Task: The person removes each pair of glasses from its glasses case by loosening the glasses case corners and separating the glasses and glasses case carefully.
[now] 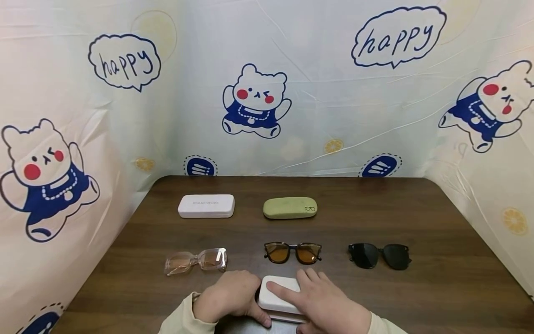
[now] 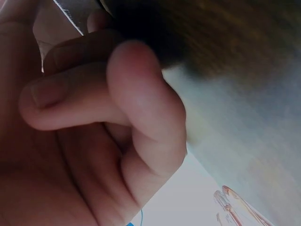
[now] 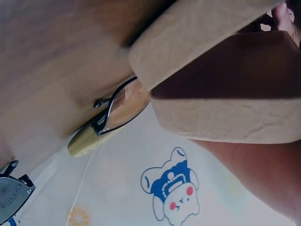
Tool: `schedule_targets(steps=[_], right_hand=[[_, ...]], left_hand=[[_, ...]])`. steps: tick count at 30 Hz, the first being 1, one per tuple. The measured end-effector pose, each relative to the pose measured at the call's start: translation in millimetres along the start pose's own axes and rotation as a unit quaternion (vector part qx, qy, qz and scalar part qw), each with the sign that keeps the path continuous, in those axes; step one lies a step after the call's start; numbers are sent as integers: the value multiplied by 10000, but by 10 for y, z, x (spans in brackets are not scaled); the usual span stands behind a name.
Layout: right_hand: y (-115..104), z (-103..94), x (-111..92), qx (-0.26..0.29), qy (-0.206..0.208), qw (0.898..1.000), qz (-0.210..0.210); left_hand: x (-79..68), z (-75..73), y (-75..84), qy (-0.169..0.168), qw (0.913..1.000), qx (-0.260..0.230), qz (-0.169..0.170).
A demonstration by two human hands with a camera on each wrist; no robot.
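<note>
A cream-white glasses case (image 1: 278, 301) stands partway open at the front of the table, its dark inside showing through a wedge-shaped gap in the right wrist view. My right hand (image 1: 329, 301) grips its right part, one finger stretched across the top. At the left end, my left hand (image 1: 231, 294) holds the case with its thumb along the front edge. The left wrist view shows that hand's fingers (image 2: 155, 108) curled. Close to the gap's far end, a fingertip appears beside something small and dark. Most of the case's inside is hidden.
Behind the hands lie clear-framed glasses (image 1: 196, 261), amber-lensed glasses (image 1: 293, 253) and black sunglasses (image 1: 379, 256). Farther back are a white glasses case (image 1: 206, 206) and a green glasses case (image 1: 289, 208). A printed curtain (image 1: 317, 116) encloses the brown table (image 1: 367, 204).
</note>
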State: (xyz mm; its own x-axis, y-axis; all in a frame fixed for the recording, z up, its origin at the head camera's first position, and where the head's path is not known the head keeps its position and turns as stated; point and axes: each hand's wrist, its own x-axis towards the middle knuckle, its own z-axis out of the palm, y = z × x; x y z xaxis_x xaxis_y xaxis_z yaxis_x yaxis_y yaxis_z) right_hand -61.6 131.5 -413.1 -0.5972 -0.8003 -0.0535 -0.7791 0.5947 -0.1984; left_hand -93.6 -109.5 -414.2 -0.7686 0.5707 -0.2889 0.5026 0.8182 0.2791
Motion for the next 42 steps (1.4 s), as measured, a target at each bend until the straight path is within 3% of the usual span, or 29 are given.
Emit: schedule_targets(steps=[5, 10, 22, 28, 42], right_hand=[[-23, 75, 3, -652, 326, 9972, -156], [-32, 96, -2, -773, 356, 9963, -131], [-47, 84, 1, -854, 312, 9958, -148], [-44, 45, 13, -540, -74, 9985, -43], [-45, 1, 34, -480, -252, 9985, -10]], left_hand=[[-11, -4, 2, -11, 9999, 99, -17], [-19, -5, 14, -42, 9999, 157, -39], [-27, -9, 70, -215, 9989, 406, -93], [-36, -7, 75, -233, 9984, 506, -13], [-56, -40, 70, -242, 9990, 359, 96]])
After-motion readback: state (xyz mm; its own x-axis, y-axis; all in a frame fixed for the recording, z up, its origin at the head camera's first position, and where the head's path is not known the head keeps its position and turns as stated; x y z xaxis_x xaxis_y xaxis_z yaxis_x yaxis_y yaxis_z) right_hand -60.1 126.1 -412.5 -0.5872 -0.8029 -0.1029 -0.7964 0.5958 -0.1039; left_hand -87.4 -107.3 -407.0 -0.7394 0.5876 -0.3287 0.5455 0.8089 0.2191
